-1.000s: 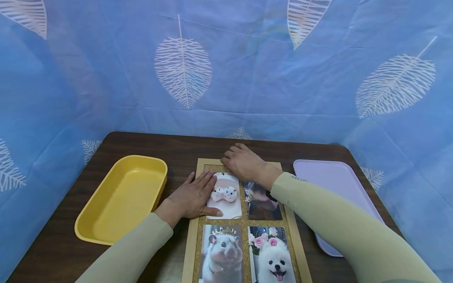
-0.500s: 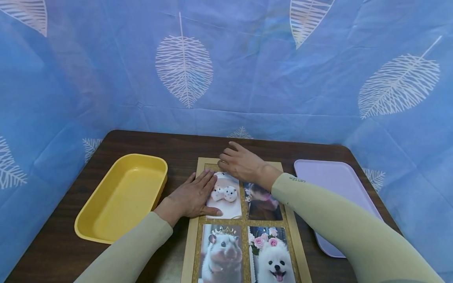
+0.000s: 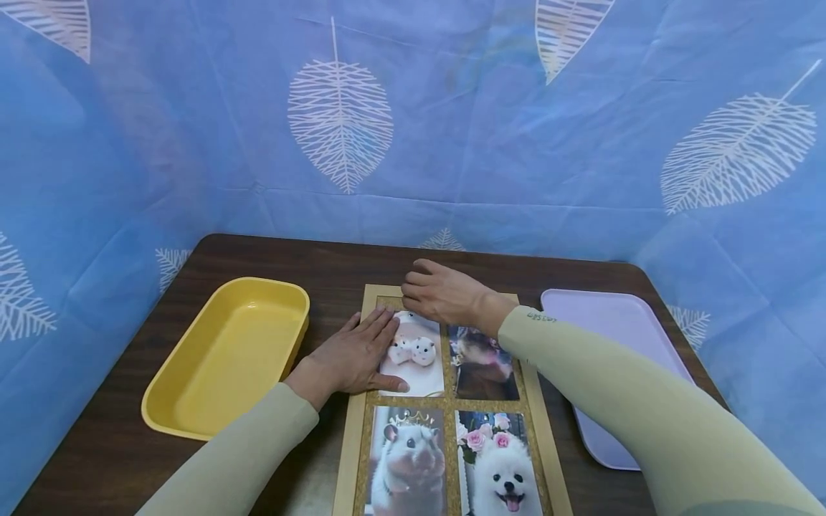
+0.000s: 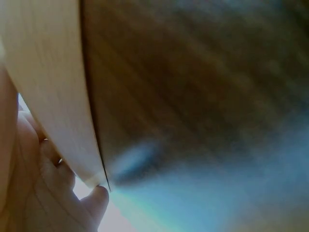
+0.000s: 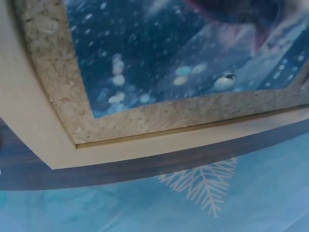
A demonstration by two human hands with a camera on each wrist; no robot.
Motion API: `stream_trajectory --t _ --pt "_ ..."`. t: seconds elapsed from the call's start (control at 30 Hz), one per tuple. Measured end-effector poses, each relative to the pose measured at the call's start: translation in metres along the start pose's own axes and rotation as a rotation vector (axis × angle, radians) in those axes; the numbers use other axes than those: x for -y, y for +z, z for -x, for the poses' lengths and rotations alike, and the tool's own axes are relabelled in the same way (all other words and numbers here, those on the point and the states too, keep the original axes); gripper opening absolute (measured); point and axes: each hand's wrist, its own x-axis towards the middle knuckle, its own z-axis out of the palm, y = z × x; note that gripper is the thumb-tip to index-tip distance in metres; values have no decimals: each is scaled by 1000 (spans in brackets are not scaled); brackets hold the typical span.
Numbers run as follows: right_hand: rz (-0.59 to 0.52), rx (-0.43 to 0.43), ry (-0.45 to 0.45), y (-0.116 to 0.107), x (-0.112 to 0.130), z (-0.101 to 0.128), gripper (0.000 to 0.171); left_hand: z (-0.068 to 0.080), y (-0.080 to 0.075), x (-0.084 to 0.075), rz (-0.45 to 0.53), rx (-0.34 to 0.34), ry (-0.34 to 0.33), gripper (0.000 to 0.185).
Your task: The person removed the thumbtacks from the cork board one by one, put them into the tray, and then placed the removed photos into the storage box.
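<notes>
While the left hand (image 3: 351, 358) lies flat with straight fingers on a photo of two white hamsters (image 3: 413, 355), the right hand (image 3: 445, 294), fingers curled, rests at that photo's top edge; whether it pinches anything I cannot tell. Both sit on a wooden-framed cork board (image 3: 357, 416) between a yellow plastic tray (image 3: 226, 358) and a lilac tray (image 3: 613, 337).

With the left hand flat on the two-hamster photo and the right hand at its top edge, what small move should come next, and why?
Probably pull out the pin at the photo's top. The right hand has curled fingers at the top edge of the two-hamster photo on the cork board, while the left hand presses the photo flat. Whether a pin is already gripped is hidden.
</notes>
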Motion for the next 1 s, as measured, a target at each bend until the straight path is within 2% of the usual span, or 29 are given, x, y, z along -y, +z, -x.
stream_trajectory --t 0.23,0.6,0.8,1.0 --pt "1 -45 -65 7 2 -5 17 -1 0 0 -6 5 -1 117" --pt "35 -13 -145 9 5 -10 17 1 1 2 -55 -2 3 119" --pt "66 15 -172 10 4 -13 18 3 2 4 -46 1 8 119" --pt "28 11 -181 12 0 -16 17 3 1 3 -43 9 7 118"
